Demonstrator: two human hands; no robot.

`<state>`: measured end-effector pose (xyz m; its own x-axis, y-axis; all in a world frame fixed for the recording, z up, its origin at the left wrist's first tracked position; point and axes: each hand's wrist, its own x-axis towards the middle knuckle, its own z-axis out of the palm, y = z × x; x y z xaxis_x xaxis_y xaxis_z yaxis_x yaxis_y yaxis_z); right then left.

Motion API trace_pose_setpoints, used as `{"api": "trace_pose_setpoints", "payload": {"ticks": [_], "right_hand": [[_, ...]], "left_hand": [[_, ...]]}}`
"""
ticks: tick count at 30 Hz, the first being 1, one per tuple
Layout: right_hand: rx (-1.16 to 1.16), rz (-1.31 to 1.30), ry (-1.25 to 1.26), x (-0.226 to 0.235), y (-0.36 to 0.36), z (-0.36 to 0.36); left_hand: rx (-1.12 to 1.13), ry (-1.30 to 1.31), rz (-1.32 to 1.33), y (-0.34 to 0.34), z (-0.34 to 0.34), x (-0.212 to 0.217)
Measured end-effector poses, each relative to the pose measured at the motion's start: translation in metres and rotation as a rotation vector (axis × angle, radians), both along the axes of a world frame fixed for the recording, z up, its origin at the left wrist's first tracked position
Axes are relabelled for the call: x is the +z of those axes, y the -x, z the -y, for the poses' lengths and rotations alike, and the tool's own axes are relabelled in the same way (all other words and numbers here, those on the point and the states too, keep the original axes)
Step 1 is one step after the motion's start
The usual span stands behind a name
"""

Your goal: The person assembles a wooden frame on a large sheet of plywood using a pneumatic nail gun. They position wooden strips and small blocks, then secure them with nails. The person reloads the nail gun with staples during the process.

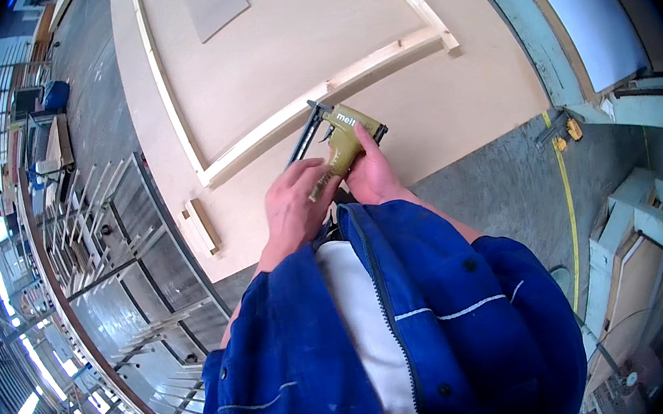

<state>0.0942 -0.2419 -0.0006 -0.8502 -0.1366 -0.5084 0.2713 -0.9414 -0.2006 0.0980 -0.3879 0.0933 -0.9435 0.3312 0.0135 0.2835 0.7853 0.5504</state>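
An olive-coloured staple gun (349, 124) is held in front of my chest, above the panel's near part. Its dark, long magazine (305, 142) points away from me and lies to the left of the handle. My right hand (375, 172) grips the gun from the right, thumb laid along its body. Curled fingers of my left hand (292, 204) close about the lower end of the handle and magazine. A narrow ribbed, pale strip (323, 184) shows at those fingertips; whether it is loose or part of the gun, I cannot tell.
Beyond the gun, a pale wooden frame (275, 132) lies on a large beige panel (466, 104). A thin flat sheet (215, 5) rests inside it. Short wood pieces (201, 227) lie at the panel's left edge. A metal rack (131, 264) stands left; a light-green wooden structure (631, 208) stands right.
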Motion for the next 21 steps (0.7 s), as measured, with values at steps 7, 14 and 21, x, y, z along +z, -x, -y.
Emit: {"api": "trace_pose_setpoints", "payload": {"ticks": [7,14,21], "right_hand": [[-0.008,-0.012,0.049,0.008,-0.004,-0.016],[0.031,0.043,-0.159,0.007,0.003,-0.001],[-0.049,0.091,0.062,0.001,-0.002,-0.013]], "left_hand": [[0.121,-0.037,-0.004,0.003,0.002,0.001],[0.168,-0.007,0.025,0.001,-0.004,-0.009],[0.171,0.15,-0.024,-0.012,-0.008,0.01]]}}
